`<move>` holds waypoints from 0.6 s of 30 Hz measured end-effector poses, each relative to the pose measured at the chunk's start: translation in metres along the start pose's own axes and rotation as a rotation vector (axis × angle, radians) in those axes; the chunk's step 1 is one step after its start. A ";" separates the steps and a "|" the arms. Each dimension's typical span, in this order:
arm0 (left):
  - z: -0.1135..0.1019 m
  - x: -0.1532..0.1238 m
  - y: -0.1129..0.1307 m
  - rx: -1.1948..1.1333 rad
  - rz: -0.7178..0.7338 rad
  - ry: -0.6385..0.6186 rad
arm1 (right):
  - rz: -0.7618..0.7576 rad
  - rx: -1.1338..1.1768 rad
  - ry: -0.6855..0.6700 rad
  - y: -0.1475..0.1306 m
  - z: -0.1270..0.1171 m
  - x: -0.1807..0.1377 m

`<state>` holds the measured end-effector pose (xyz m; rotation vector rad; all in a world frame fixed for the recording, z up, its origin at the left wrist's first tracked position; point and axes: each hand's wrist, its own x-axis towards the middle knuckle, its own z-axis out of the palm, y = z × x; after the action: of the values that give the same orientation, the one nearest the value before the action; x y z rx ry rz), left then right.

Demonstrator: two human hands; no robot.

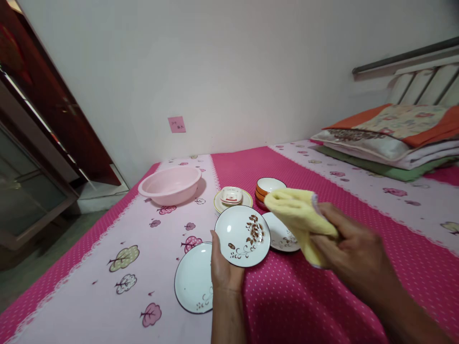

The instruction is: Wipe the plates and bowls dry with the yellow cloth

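Note:
My left hand (226, 271) holds up a white plate (233, 234) with a dark rim and a brown flower pattern, its thumb along the left edge and the other fingers hidden beneath. My right hand (353, 241) is closed around a folded yellow cloth (294, 210), held to the right of the plate and apart from it. A second white plate (193, 279) lies on the bed left of my left wrist, which covers part of it. Behind the cloth, a third patterned plate (279, 234) rests on the pink cover, partly hidden.
A pink basin (170, 186) stands at the back left. Small white dishes (231, 195) sit on a yellow-rimmed plate (219, 203) near the middle. Right of them is a stack of orange bowls (263, 191). Folded bedding (387, 138) is piled at the far right against the wall.

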<state>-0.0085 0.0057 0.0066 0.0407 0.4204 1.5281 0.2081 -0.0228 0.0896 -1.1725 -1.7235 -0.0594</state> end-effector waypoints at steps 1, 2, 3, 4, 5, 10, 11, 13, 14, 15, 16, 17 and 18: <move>-0.001 0.001 -0.001 0.003 -0.013 -0.026 | -0.121 -0.008 0.057 -0.004 0.013 -0.001; -0.002 0.002 -0.002 0.008 -0.024 -0.049 | -0.219 -0.015 0.065 -0.008 0.027 -0.004; -0.002 0.002 -0.002 0.014 -0.032 -0.065 | -0.292 -0.027 0.040 -0.011 0.041 -0.007; -0.002 0.002 -0.003 0.025 -0.038 -0.073 | -0.338 -0.044 -0.003 -0.013 0.054 -0.012; -0.001 0.002 -0.003 0.037 -0.045 -0.072 | -0.363 -0.062 -0.054 -0.013 0.065 -0.017; 0.005 -0.003 -0.001 0.063 -0.096 -0.045 | -0.332 -0.108 -0.327 -0.008 0.092 -0.044; 0.006 -0.005 0.000 0.058 -0.115 -0.032 | -0.319 -0.101 -0.354 -0.008 0.093 -0.050; 0.007 -0.008 0.001 0.048 -0.176 -0.007 | -0.313 -0.061 -0.377 -0.011 0.097 -0.058; 0.007 -0.010 0.001 0.043 -0.212 0.001 | -0.322 -0.034 -0.368 -0.013 0.099 -0.061; 0.006 -0.011 0.001 0.039 -0.244 0.002 | -0.341 -0.006 -0.344 -0.015 0.102 -0.063; 0.005 -0.012 0.000 0.042 -0.252 -0.005 | -0.365 0.014 -0.312 -0.017 0.105 -0.064; 0.004 -0.013 -0.002 0.053 -0.235 -0.019 | -0.389 0.024 -0.268 -0.018 0.108 -0.063; 0.004 -0.013 -0.005 0.067 -0.202 -0.038 | -0.409 0.024 -0.224 -0.019 0.110 -0.061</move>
<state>-0.0028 -0.0065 0.0117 0.0777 0.4320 1.3122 0.1194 -0.0161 -0.0015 -0.8165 -2.1361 -0.1609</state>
